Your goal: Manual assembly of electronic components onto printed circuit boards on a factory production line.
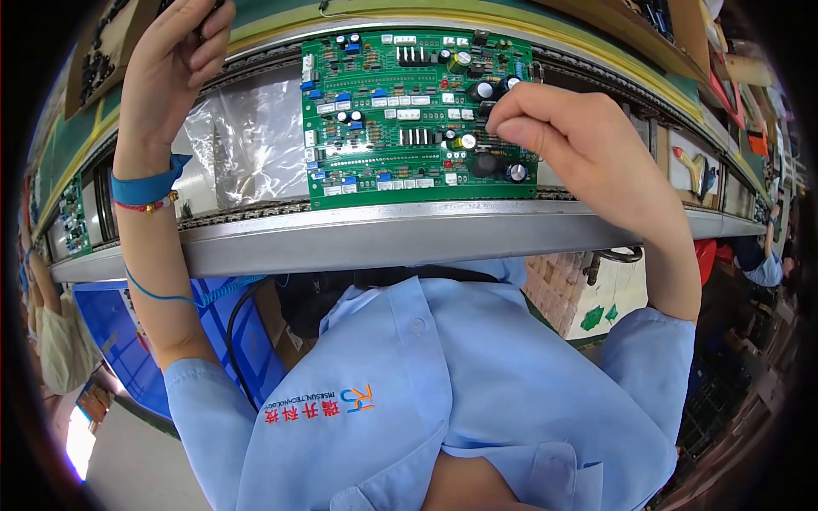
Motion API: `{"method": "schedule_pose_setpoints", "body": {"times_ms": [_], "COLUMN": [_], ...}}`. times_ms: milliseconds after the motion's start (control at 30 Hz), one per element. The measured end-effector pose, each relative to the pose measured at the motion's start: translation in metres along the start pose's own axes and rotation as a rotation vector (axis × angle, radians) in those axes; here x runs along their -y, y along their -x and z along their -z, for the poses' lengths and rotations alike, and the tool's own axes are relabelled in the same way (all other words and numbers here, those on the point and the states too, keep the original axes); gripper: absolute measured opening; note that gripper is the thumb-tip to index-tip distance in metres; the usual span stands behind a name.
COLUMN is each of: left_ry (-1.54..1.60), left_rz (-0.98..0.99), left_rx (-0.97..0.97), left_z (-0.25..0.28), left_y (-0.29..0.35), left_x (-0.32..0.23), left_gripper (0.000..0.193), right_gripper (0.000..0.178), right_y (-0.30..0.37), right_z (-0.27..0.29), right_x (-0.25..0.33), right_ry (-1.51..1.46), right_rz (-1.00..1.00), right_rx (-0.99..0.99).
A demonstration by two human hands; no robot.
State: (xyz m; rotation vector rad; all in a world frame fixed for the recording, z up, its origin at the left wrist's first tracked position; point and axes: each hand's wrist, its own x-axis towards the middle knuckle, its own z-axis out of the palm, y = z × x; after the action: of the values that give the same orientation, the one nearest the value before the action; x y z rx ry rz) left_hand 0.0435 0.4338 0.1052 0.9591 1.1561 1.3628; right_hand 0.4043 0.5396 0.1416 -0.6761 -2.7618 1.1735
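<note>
A green circuit board (375,136) lies across the conveyor rails in front of me, filled with white connectors, blue parts and round capacitors. At its right side my right hand (588,140) reaches over, thumb and forefinger pinched close to the dark upright parts; whatever is between the fingertips is too small to name. My left hand (183,51) is raised left of the board, near the parts boxes, with its fingers curled. Dark bits show between those fingers, but I cannot make out what they are. A blue wrist strap (149,180) with a coiled cord circles my left wrist.
Clear plastic film (256,140) lies left of the board. A metal rail (366,238) runs along the near edge. Boxes of dark parts (98,55) stand at the far left. A red-tipped tool (694,166) lies at the right. A blue bin (119,332) sits below.
</note>
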Motion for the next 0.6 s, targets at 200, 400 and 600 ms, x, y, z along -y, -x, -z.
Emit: {"method": "schedule_pose_setpoints", "body": {"times_ms": [200,400,600], "left_ry": [-0.055,-0.080,-0.093], "left_rz": [-0.009,0.016,0.057], "left_rx": [-0.049,-0.074,-0.110], "left_z": [-0.007,-0.010,-0.016], "left_y": [0.005,0.007,0.005], "left_x": [-0.002,-0.003,-0.003], "left_gripper": [0.035,0.036,0.035], "right_gripper": [0.011,0.015,0.011], "right_y": [-0.003,-0.006,-0.008], "right_z": [-0.002,0.003,0.005], "right_x": [0.010,0.014,0.012], "right_ry": [0.280,0.315,0.352], "right_rz": [0.036,0.074,0.085], "right_rx": [0.071,0.165,0.198]}}
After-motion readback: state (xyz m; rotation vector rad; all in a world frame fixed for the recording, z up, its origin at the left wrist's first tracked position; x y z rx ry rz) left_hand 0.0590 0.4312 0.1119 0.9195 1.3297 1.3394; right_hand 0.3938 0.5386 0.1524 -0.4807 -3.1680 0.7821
